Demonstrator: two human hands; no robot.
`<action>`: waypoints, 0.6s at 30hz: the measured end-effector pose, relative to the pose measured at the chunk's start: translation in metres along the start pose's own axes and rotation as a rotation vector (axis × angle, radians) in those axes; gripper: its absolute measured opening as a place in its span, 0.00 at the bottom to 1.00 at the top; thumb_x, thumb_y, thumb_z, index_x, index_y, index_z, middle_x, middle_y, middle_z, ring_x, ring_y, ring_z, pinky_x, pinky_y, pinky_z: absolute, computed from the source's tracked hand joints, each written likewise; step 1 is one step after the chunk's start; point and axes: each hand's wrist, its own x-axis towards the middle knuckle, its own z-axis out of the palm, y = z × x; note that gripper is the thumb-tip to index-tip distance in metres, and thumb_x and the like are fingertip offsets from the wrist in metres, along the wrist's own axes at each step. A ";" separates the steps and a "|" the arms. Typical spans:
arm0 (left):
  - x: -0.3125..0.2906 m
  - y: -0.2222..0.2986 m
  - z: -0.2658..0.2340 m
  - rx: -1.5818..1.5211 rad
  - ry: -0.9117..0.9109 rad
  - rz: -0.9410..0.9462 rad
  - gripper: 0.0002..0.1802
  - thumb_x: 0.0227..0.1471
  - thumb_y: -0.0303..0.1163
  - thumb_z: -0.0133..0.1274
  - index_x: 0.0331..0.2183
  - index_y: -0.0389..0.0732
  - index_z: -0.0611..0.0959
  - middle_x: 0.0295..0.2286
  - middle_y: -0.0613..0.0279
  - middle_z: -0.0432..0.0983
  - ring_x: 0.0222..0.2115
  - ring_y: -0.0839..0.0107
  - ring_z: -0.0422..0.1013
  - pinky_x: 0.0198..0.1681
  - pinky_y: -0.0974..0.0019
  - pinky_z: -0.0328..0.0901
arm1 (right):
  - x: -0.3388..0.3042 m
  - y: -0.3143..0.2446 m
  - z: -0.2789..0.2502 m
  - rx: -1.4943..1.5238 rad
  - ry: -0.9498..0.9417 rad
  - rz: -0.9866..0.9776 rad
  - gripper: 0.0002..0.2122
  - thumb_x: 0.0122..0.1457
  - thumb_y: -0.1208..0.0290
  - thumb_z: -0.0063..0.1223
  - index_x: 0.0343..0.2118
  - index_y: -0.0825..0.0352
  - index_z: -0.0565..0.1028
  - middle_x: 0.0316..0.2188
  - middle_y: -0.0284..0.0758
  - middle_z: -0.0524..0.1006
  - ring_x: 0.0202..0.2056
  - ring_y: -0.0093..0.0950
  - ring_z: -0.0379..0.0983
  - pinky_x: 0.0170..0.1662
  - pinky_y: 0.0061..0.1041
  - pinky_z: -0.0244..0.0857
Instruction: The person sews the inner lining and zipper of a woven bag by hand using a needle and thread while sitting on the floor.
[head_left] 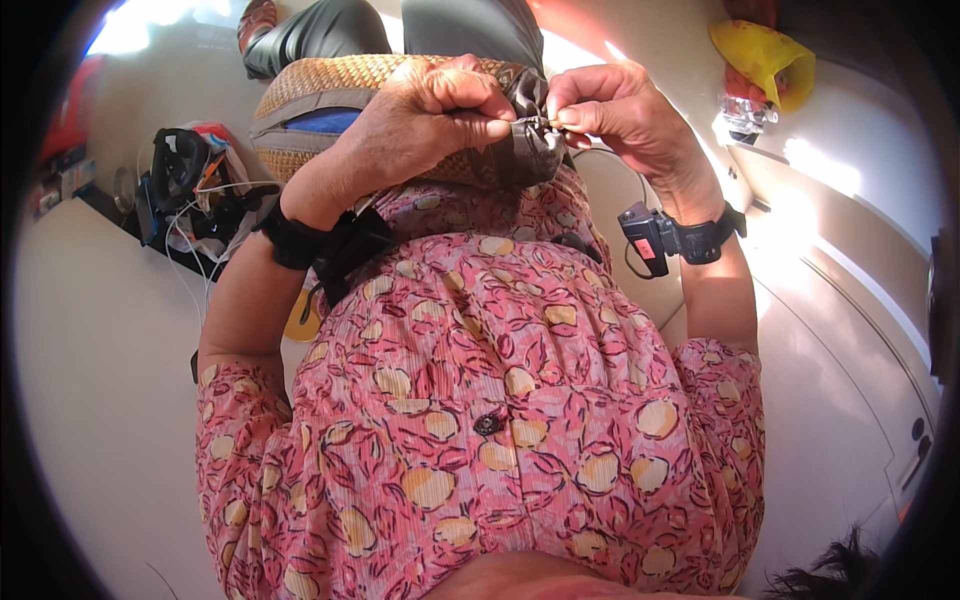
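Left hand (pixel 440 110) and right hand (pixel 625 115) pinch dark cloth (pixel 535 155) at the right edge of the woven bag (pixel 320 73), on the lap (pixel 470 28). It looks light and limp, best held by its gathers; whatever sits between the fingertips is hard to tell. One cloth, one bag, two wrist straps (pixel 703 241).

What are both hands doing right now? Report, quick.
Left hand: closed, thumb and finger pinching the dark fabric.
Right hand: closed, fingertips pinched at that fabric's edge; what sits between them is too small to tell.
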 end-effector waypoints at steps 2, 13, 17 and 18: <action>0.001 -0.001 -0.002 0.001 -0.014 -0.012 0.03 0.50 0.22 0.56 0.30 0.33 0.79 0.31 0.66 0.71 0.33 0.77 0.67 0.38 0.74 0.63 | 0.001 0.001 -0.001 0.016 -0.010 0.002 0.06 0.53 0.72 0.56 0.30 0.70 0.76 0.25 0.28 0.74 0.26 0.16 0.67 0.32 0.14 0.61; 0.002 -0.013 0.000 -0.078 0.033 0.124 0.03 0.48 0.21 0.57 0.28 0.34 0.79 0.29 0.65 0.71 0.32 0.76 0.67 0.38 0.74 0.63 | 0.008 0.003 0.009 0.138 -0.005 0.025 0.04 0.52 0.75 0.55 0.27 0.71 0.77 0.22 0.30 0.75 0.22 0.16 0.68 0.26 0.13 0.62; 0.003 -0.011 0.003 0.043 0.083 0.213 0.03 0.47 0.20 0.58 0.28 0.33 0.79 0.28 0.65 0.71 0.31 0.76 0.67 0.37 0.74 0.63 | 0.011 -0.002 0.019 0.024 0.024 0.027 0.04 0.52 0.76 0.54 0.25 0.71 0.77 0.20 0.28 0.74 0.20 0.15 0.67 0.25 0.14 0.61; 0.003 -0.013 0.005 0.071 0.094 0.224 0.04 0.47 0.20 0.58 0.28 0.33 0.79 0.28 0.65 0.70 0.31 0.76 0.67 0.37 0.74 0.63 | 0.012 -0.004 0.022 -0.025 0.031 0.027 0.04 0.52 0.76 0.53 0.24 0.71 0.77 0.19 0.28 0.74 0.20 0.15 0.66 0.25 0.14 0.61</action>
